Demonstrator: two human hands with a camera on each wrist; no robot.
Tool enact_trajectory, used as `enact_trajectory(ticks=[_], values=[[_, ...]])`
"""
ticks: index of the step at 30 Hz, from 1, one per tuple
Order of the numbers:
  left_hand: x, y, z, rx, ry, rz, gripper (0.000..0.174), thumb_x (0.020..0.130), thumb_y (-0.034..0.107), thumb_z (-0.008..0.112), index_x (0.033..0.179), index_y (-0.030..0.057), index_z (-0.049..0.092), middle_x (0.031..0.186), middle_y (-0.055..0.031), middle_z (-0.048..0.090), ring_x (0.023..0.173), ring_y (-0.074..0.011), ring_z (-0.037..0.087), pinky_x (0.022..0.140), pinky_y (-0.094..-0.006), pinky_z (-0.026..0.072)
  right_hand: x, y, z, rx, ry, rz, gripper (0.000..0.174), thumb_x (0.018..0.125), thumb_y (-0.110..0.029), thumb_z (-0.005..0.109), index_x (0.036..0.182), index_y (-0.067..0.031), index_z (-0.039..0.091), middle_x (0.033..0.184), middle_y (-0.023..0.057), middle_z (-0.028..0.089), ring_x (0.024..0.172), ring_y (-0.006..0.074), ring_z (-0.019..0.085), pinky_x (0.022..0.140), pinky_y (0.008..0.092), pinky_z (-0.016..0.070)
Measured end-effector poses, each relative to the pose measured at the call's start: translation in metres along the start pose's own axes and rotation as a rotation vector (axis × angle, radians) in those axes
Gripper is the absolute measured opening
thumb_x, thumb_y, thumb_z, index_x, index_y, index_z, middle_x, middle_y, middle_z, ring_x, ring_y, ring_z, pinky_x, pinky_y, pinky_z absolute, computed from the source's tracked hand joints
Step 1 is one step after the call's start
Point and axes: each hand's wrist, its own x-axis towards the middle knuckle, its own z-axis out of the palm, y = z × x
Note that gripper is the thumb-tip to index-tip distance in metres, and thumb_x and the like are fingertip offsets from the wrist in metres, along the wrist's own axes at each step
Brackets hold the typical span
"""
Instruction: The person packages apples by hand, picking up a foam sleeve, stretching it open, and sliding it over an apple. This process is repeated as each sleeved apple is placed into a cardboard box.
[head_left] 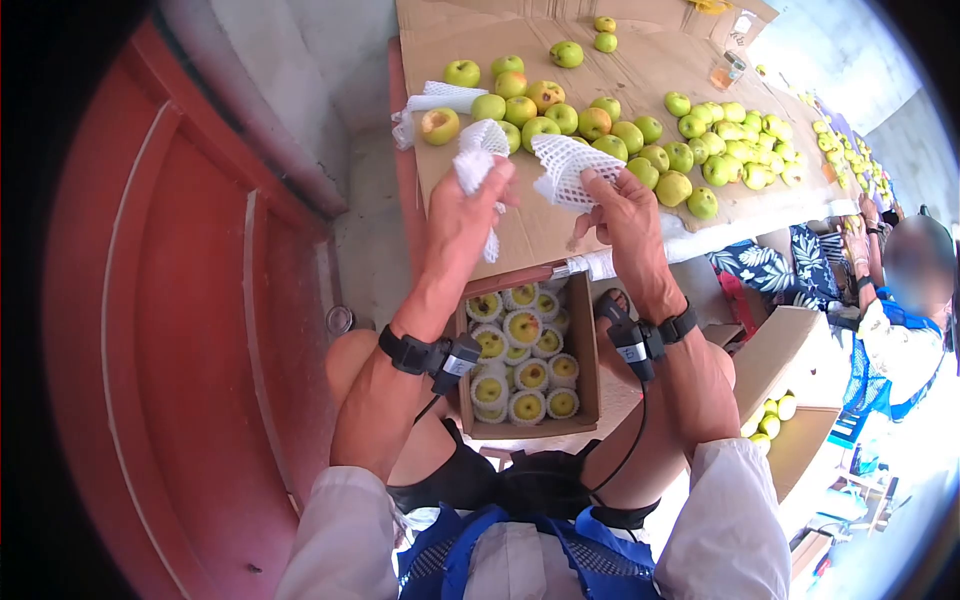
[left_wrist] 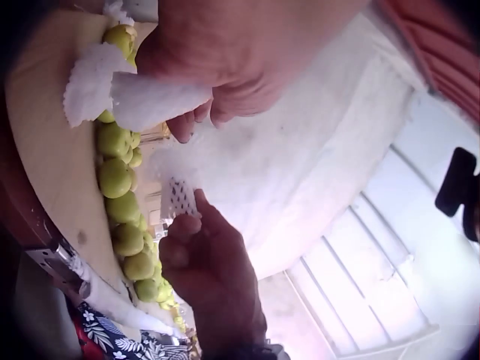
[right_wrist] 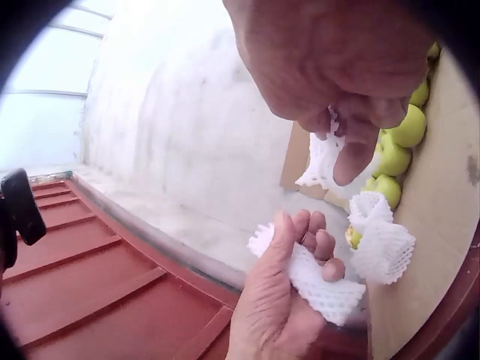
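Near apples (head_left: 628, 137) and a carton (head_left: 586, 355), left grip (head_left: 465, 212) and right grip (head_left: 630, 222) clasp foam nets (head_left: 572, 172).

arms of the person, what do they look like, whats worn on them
Both arms have loose pale half sleeves. Each wears a black wrist strap and small black camera with pale label and thin cable. Left grip and right grip are ungloved.

Left fingers (right_wrist: 324, 244) and right fingers (right_wrist: 358, 156) holding foam nets (right_wrist: 326, 291), green apples (right_wrist: 409, 127)
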Motion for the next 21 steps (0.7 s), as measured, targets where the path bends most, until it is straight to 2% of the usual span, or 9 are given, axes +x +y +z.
enact_trajectory(ticks=[2, 3, 4, 6, 9, 10, 12, 18, 21], values=[[-0.007, -0.002, 0.012, 0.337, -0.017, 0.101, 0.033, 0.095, 0.025, 0.076, 0.116, 0.0013, 0.068, 0.095, -0.0031, 0.071, 0.084, -0.0115, 0.067, 0.068, -0.026, 0.0491, -0.003, -0.002, 0.003, 0.008, 0.008, -0.005, 0.027, 0.101, -0.025, 0.065, 0.113, -0.0003, 0.067, 0.097, 0.0042, 0.074, 0.057, 0.0104, 0.064, 0.051, 0.0215, 0.0401], [-0.009, -0.007, 0.016, 0.324, -0.038, 0.16, 0.034, 0.092, 0.025, 0.078, 0.114, 0.0013, 0.07, 0.089, 0.0002, 0.07, 0.079, -0.009, 0.063, 0.069, -0.026, 0.0496, -0.005, -0.003, 0.005, 0.015, 0.013, -0.01, 0.028, 0.102, -0.026, 0.065, 0.114, -0.0007, 0.066, 0.096, 0.0037, 0.073, 0.059, 0.0098, 0.065, 0.051, 0.0218, 0.0403], [-0.009, -0.011, 0.019, 0.325, -0.038, 0.157, 0.034, 0.092, 0.025, 0.078, 0.114, 0.0013, 0.07, 0.089, 0.0002, 0.07, 0.079, -0.009, 0.063, 0.069, -0.026, 0.0496, -0.007, -0.003, 0.006, 0.015, 0.014, -0.008, 0.028, 0.102, -0.026, 0.065, 0.114, -0.0007, 0.066, 0.096, 0.0037, 0.073, 0.059, 0.0098, 0.065, 0.051, 0.0218, 0.0403], [-0.006, -0.018, 0.021, 0.406, -0.033, 0.258, 0.036, 0.092, 0.023, 0.076, 0.115, -0.0032, 0.067, 0.098, -0.0065, 0.074, 0.085, -0.014, 0.067, 0.077, -0.0333, 0.0539, -0.009, -0.003, 0.009, 0.058, -0.059, -0.043, 0.027, 0.102, -0.026, 0.065, 0.112, -0.0014, 0.066, 0.094, 0.0029, 0.072, 0.061, 0.0091, 0.065, 0.053, 0.022, 0.0411], [-0.001, -0.016, 0.015, 0.452, 0.016, 0.161, 0.034, 0.093, 0.02, 0.073, 0.116, -0.0034, 0.066, 0.097, -0.007, 0.074, 0.085, -0.0161, 0.067, 0.081, -0.0353, 0.0542, -0.009, -0.003, 0.008, 0.026, -0.058, -0.043, 0.027, 0.103, -0.028, 0.064, 0.11, -0.0023, 0.066, 0.092, 0.002, 0.071, 0.063, 0.0086, 0.065, 0.054, 0.0216, 0.0411], [-0.003, -0.013, 0.015, 0.452, 0.012, 0.16, 0.034, 0.093, 0.02, 0.073, 0.116, -0.0034, 0.066, 0.097, -0.007, 0.074, 0.085, -0.0161, 0.067, 0.081, -0.0353, 0.0542, -0.009, -0.004, 0.007, 0.027, -0.054, -0.043, 0.027, 0.103, -0.028, 0.064, 0.11, -0.0023, 0.066, 0.092, 0.002, 0.071, 0.063, 0.0086, 0.065, 0.054, 0.0216, 0.0411], [-0.008, -0.004, 0.014, 0.39, 0.02, 0.113, 0.03, 0.095, 0.021, 0.072, 0.117, 0.0003, 0.07, 0.098, -0.001, 0.071, 0.087, -0.0089, 0.063, 0.076, -0.0281, 0.0513, -0.008, -0.005, 0.004, 0.034, -0.049, -0.018, 0.027, 0.104, -0.029, 0.062, 0.107, -0.0031, 0.066, 0.087, -0.0005, 0.068, 0.061, 0.0067, 0.059, 0.054, 0.0213, 0.0395], [-0.003, -0.016, 0.009, 0.0, -0.107, 0.089, 0.026, 0.099, 0.018, 0.067, 0.119, 0.0012, 0.069, 0.104, -0.0013, 0.069, 0.097, -0.0095, 0.062, 0.08, -0.0285, 0.051, -0.004, -0.006, -0.007, 0.009, -0.135, 0.071, 0.025, 0.103, -0.029, 0.063, 0.104, -0.0039, 0.067, 0.078, -0.0039, 0.061, 0.061, 0.0036, 0.049, 0.053, 0.0206, 0.0362], [-0.001, -0.014, 0.008, 0.048, -0.094, 0.158, 0.026, 0.101, 0.021, 0.067, 0.119, 0.0021, 0.068, 0.102, -0.002, 0.069, 0.094, -0.0101, 0.063, 0.077, -0.0281, 0.0507, 0.0, 0.001, -0.007, -0.032, -0.05, 0.05, 0.026, 0.103, -0.029, 0.063, 0.105, -0.0037, 0.067, 0.077, -0.0035, 0.061, 0.062, 0.0031, 0.05, 0.051, 0.0212, 0.0354]])
